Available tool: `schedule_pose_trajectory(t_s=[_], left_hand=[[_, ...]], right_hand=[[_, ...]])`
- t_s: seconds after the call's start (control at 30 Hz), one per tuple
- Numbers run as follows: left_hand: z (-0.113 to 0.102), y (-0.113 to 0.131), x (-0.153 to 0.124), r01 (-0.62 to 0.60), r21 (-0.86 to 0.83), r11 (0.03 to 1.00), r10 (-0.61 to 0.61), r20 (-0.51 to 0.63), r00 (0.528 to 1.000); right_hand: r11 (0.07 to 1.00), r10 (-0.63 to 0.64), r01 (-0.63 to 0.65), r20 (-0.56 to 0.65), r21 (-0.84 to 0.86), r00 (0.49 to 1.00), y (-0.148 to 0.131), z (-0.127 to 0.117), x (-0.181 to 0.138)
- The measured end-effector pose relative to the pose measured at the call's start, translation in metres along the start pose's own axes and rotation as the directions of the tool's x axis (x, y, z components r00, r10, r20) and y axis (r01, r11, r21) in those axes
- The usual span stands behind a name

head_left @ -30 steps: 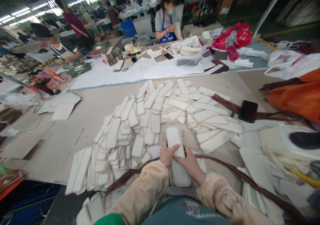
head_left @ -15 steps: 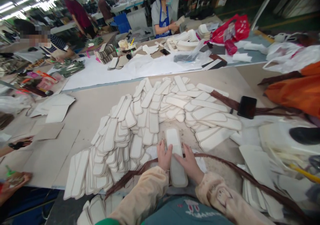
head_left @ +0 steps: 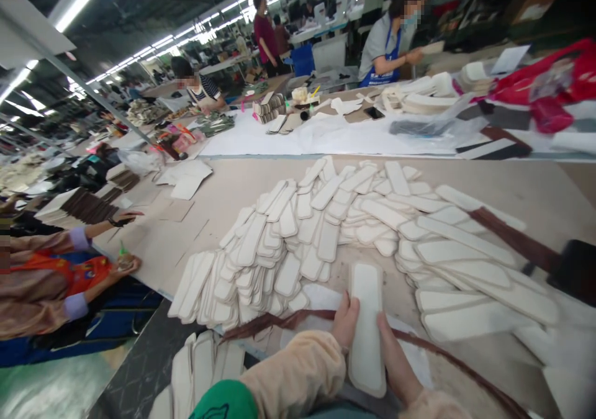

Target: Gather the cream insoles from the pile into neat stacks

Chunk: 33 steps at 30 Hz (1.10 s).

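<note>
Hands on one white pad — left hand and right hand pinch its long edges, lightly closed around it. Pad sits just nearer than the big fanned pile; pile looks largely laid out — this piece not yet added.

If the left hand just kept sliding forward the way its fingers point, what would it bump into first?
The left hand points away from the body along the long cream padded piece that it holds with the right hand. Straight ahead it would probably meet the fanned pile of cream padded pieces on the table, though depth is uncertain.
</note>
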<state>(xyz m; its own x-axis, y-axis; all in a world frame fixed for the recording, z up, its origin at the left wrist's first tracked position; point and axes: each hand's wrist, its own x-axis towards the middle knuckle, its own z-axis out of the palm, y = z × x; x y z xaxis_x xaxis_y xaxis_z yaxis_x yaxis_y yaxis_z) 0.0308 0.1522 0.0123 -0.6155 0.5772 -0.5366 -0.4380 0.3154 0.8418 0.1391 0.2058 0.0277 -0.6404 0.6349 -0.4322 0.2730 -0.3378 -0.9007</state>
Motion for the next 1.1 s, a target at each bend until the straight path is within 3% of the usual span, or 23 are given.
schedule_pose_trajectory(t_s=[0.2,0.3,0.37,0.43,0.53,0.67,0.77,0.93,1.1], left_hand=[[-0.002,-0.009,-0.001,-0.032,-0.023,0.999,0.032,-0.012,0.999],[-0.022,0.006,0.008,-0.177,0.077,0.981,0.184,-0.101,0.978],[-0.051,0.033,0.015,-0.289,0.188,0.939,0.319,-0.162,0.934],[-0.093,0.069,0.023,-0.318,0.324,0.891,0.405,-0.25,0.88],[-0.169,0.121,0.034,-0.139,0.568,0.811,0.421,-0.401,0.814],[-0.253,0.159,0.056,0.047,0.66,0.75,0.374,-0.481,0.793],[-0.29,0.168,0.074,0.188,0.717,0.671,0.312,-0.503,0.806],[-0.316,0.168,0.095,0.342,0.774,0.532,0.165,-0.491,0.855],[-0.326,0.166,0.099,0.367,0.84,0.4,0.143,-0.453,0.88]], right_hand=[[0.992,0.041,-0.044,-0.033,-0.116,0.999,0.007,-0.013,0.006],[0.97,0.043,-0.075,-0.141,-0.231,0.989,0.006,-0.032,0.011],[0.946,-0.007,-0.046,-0.162,-0.32,0.987,-0.003,-0.046,0.012],[0.928,-0.08,0.004,-0.188,-0.373,0.979,-0.019,-0.055,0.009],[0.948,-0.122,0.055,-0.199,-0.312,0.973,-0.052,-0.049,0.0],[0.985,-0.037,0.033,-0.022,-0.168,0.999,-0.099,-0.001,0.002],[0.995,-0.009,0.028,0.182,-0.1,0.983,-0.125,0.052,0.02],[0.996,0.08,-0.06,0.344,-0.069,0.936,-0.131,0.144,0.074],[0.983,0.031,0.022,0.281,-0.183,0.959,-0.104,0.219,0.132]])
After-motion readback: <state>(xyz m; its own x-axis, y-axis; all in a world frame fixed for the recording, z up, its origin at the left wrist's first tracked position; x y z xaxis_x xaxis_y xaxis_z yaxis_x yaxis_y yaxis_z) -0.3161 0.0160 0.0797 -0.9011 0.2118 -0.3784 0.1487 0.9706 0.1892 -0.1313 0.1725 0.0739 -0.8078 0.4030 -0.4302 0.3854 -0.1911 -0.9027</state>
